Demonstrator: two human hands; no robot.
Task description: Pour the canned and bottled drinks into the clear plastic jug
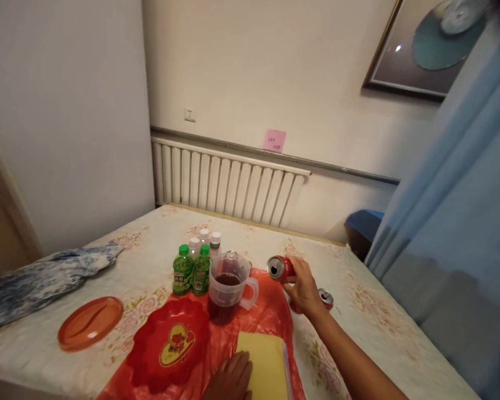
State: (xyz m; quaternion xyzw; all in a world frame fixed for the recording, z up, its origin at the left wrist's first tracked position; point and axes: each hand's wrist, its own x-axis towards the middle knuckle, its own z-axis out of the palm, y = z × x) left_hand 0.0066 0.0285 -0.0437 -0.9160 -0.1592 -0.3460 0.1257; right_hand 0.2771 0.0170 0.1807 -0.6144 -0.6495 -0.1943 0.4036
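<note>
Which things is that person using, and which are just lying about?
Seem part of the job:
can, tilted in right hand
jug, holding dark liquid
yellow pad, at left hand

Probably just lying about:
green bottles
red tray
orange disc
patterned cloth

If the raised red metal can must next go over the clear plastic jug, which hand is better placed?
Probably the right hand: it holds the tilted red metal can, to the right of the clear plastic jug. The left hand lies nearer the camera, at the edge of the yellow rectangular pad.
</note>
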